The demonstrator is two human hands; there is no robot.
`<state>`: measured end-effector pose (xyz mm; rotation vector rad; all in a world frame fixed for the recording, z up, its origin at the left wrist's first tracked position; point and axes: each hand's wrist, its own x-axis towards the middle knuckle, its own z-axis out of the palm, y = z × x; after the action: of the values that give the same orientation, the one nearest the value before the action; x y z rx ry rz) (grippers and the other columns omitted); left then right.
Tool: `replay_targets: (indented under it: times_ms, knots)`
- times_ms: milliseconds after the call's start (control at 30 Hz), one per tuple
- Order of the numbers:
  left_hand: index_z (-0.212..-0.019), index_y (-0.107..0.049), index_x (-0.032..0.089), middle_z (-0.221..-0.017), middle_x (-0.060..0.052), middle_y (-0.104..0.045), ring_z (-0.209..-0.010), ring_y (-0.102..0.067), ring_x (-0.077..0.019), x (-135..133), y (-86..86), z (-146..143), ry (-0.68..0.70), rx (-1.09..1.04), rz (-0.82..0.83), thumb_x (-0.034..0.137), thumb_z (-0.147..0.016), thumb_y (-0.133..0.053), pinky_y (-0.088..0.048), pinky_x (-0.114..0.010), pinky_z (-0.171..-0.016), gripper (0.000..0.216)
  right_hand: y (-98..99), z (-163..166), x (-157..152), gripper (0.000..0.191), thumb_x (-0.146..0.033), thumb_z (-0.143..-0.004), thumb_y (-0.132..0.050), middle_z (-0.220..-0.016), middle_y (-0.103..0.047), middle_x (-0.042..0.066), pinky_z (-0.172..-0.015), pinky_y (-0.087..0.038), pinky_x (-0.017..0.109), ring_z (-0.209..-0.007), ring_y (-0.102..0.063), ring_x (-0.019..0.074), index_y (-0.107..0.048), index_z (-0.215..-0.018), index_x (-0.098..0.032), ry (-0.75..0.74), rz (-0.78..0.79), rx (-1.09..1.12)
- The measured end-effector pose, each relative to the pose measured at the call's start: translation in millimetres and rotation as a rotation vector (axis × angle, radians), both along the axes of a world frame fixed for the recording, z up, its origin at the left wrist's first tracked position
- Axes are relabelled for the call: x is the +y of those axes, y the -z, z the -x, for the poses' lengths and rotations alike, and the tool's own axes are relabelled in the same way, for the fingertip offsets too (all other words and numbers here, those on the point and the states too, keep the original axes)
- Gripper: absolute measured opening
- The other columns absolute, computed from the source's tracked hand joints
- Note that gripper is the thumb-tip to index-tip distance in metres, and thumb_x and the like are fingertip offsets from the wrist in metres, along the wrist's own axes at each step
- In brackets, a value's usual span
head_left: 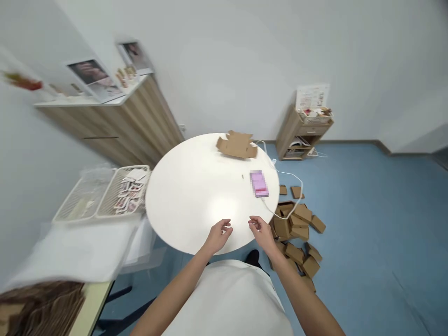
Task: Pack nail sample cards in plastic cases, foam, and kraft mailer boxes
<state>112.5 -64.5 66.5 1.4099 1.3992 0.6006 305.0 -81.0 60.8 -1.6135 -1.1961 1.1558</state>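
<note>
My left hand [219, 234] hovers over the near edge of a round white table [189, 196], fingers curled in a loose pinch. My right hand [261, 229] is level with it a little to the right, fingers also curled inward. Whether either hand holds something small is too fine to see. A flat unfolded cardboard box [237, 144] lies at the table's far edge. A pink phone [259, 183] with a white cable [294, 186] lies on the right side of the table, beyond my right hand.
Several small folded cardboard boxes [297, 228] are heaped on the blue floor right of the table. White wire baskets [105, 193] with packets stand at left. A wooden counter [115, 116] and a small wooden cabinet [301, 133] line the wall.
</note>
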Motion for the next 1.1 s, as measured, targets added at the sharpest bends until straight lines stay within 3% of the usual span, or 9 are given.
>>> replay_targets:
  times_ms: [233, 400, 600, 833, 1100]
  knots:
    - [-0.102, -0.055, 0.017, -0.095, -0.008, -0.062, -0.075, -0.060, -0.0158, -34, 12.4, 140, -0.354, -0.007, -0.029, 0.036, -0.072, -0.052, -0.047, -0.029, -0.066, 0.036, -10.0, 153, 8, 0.038, -0.046, -0.072, -0.053, -0.080, -0.063, 0.005, -0.069, -0.047, 0.032, -0.073, -0.059, 0.0177, -0.057, -0.097, -0.019, -0.336, 0.065, 0.059]
    - [-0.101, -0.056, 0.016, -0.093, -0.009, -0.063, -0.076, -0.060, -0.0162, -55, 13.6, 210, -0.520, -0.045, -0.021, 0.036, -0.072, -0.054, -0.048, -0.031, -0.071, 0.036, -7.7, 228, 8, 0.035, -0.044, -0.073, -0.052, -0.083, -0.063, 0.005, -0.072, -0.047, 0.033, -0.074, -0.059, 0.0169, -0.057, -0.097, -0.019, -0.543, 0.095, 0.038]
    - [-0.103, -0.055, 0.014, -0.094, -0.009, -0.062, -0.080, -0.060, -0.0165, -48, 12.4, 248, -0.661, -0.089, 0.004, 0.034, -0.073, -0.053, -0.047, -0.031, -0.074, 0.035, -7.3, 264, 29, 0.036, -0.045, -0.072, -0.053, -0.084, -0.064, 0.006, -0.073, -0.047, 0.034, -0.075, -0.059, 0.0171, -0.057, -0.097, -0.019, -0.666, 0.113, 0.055]
    - [-0.106, -0.055, 0.016, -0.100, -0.010, -0.061, -0.081, -0.058, -0.0174, -38, 13.5, 280, -0.638, -0.017, 0.086, 0.037, -0.068, -0.058, -0.047, -0.033, -0.075, 0.043, 3.3, 288, 71, 0.034, -0.043, -0.070, -0.056, -0.082, -0.063, 0.006, -0.072, -0.047, 0.036, -0.070, -0.060, 0.0174, -0.058, -0.093, -0.018, -0.636, 0.206, 0.156]
    - [-0.106, -0.054, 0.016, -0.105, -0.011, -0.059, -0.089, -0.058, -0.0190, -16, 7.4, 310, -0.765, -0.012, 0.093, 0.036, -0.071, -0.057, -0.046, -0.033, -0.078, 0.041, 10.6, 332, 96, 0.033, -0.041, -0.070, -0.054, -0.085, -0.063, 0.006, -0.070, -0.047, 0.033, -0.070, -0.059, 0.0153, -0.058, -0.094, -0.018, -0.764, 0.300, 0.157]
